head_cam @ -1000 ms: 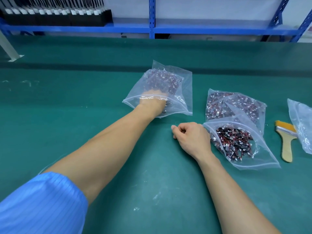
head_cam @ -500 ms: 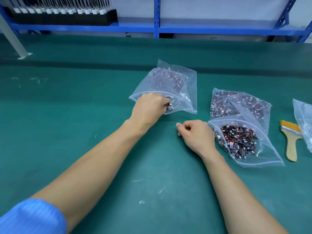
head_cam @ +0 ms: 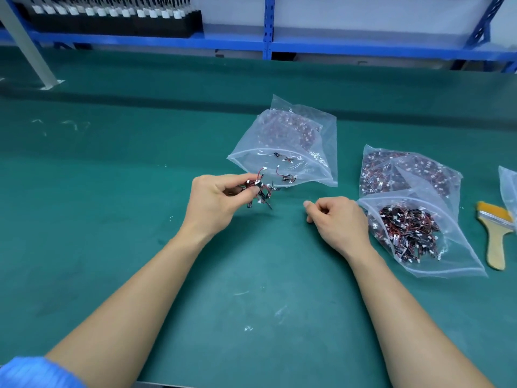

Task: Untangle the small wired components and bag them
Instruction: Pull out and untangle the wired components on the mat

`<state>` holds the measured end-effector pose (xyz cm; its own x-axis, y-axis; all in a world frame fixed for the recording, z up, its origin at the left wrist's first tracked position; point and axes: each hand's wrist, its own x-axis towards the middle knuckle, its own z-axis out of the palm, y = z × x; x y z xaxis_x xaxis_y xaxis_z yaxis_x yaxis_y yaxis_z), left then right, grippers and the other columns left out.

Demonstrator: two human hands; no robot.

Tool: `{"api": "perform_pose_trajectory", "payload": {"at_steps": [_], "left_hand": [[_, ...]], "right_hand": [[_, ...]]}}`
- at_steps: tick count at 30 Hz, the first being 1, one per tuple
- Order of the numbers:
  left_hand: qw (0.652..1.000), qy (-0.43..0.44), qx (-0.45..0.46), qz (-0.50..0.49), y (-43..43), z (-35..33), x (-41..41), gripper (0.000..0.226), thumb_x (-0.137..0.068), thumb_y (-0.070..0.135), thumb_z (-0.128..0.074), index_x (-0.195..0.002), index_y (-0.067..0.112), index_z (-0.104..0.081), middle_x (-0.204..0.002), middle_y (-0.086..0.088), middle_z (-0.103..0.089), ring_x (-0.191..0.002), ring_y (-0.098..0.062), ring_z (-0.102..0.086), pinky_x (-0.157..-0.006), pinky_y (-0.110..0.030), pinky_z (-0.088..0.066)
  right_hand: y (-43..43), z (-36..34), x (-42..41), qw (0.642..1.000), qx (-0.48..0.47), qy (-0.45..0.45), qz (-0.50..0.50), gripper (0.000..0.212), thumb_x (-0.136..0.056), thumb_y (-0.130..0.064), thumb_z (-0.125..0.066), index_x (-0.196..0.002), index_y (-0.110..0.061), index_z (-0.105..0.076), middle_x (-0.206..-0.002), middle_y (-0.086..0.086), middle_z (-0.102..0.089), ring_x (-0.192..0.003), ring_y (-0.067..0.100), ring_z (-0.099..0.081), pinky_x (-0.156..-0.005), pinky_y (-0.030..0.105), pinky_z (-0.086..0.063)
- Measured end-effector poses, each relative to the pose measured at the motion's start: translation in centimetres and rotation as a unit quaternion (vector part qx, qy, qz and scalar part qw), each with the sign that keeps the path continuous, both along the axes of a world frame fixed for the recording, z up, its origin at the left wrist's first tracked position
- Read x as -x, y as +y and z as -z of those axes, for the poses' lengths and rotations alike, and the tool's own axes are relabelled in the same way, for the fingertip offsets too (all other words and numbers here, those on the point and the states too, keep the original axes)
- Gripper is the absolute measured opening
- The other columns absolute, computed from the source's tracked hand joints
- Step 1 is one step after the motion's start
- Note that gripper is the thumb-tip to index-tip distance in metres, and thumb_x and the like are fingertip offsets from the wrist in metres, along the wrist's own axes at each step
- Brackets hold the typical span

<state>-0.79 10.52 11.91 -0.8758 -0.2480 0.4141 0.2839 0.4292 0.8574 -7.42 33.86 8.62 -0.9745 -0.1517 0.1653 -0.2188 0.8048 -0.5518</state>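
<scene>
While my left hand [head_cam: 215, 203] pinches a tangle of wired components [head_cam: 260, 191] over the tabletop [head_cam: 112, 219], my right hand [head_cam: 338, 219] rests with fingers [head_cam: 321, 205] curled, empty.

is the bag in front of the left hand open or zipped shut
Open. The bag gapes at its near edge, the upper lip arched clear of the lower, a few wired components lying loose inside.

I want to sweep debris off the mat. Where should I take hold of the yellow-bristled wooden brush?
The yellow-bristled wooden brush lies flat, handle towards you, bristles at the far end beside a clear plastic bag. Grip the bare handle from the near side, probably with the right hand.
</scene>
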Motion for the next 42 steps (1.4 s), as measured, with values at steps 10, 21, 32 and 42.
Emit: {"api": "perform_pose_trajectory", "payload": {"at_steps": [10,21,32,42], "left_hand": [[0.985,-0.127,-0.011,0.117,-2.5,1.2,-1.8,0.029,-0.085,0.003,-0.077,-0.096,0.029,-0.076,-0.091,0.002,-0.078,-0.08,-0.012,-0.071,-0.081,-0.026,-0.059],[0.992,-0.097,0.071,0.042,-3.3,2.3,-0.9,0.017,-0.086,0.016,-0.078,-0.095,0.03,-0.078,-0.079,0.016,-0.074,-0.067,-0.012,-0.067,-0.069,-0.023,-0.053],[0.995,-0.087,0.019,0.054,-2.9,2.4,-0.9,0.011,-0.087,0.012,-0.077,-0.088,0.023,-0.078,-0.07,0.006,-0.072,-0.062,-0.01,-0.063,-0.069,-0.03,-0.054],[0.996,-0.085,-0.018,-0.002,-4.9,1.9,-1.0,0.01,-0.091,0.016,-0.073,-0.086,0.025,-0.074,-0.073,0.002,-0.073,-0.062,-0.01,-0.064,-0.072,-0.024,-0.052]], "right_hand": [[0.1,-0.2,-0.3,1.0,0.002,-0.001,-0.001,0.044,-0.093,-0.046,-0.059,-0.055,-0.025,-0.064,-0.054,-0.03,-0.056,-0.057,0.003,-0.054,-0.055,0.029,-0.033],[-0.1,-0.1,-0.7,1.0,0.017,0.006,-0.002,0.04,-0.092,-0.047,-0.062,-0.059,-0.023,-0.064,-0.053,-0.013,-0.057,-0.058,0.014,-0.055,-0.056,0.032,-0.04],[-5.8,-0.6,-4.0,0.98,-0.005,0.038,-0.196,0.04,-0.081,-0.058,-0.072,-0.114,-0.037,-0.07,-0.099,-0.018,-0.055,-0.091,0.004,-0.057,-0.075,0.029,-0.045],[-4.0,-0.7,-2.9,0.986,0.001,0.026,-0.165,0.01,-0.084,-0.036,-0.076,-0.08,-0.031,-0.069,-0.066,-0.013,-0.06,-0.069,0.007,-0.055,-0.068,0.035,-0.051]]}}
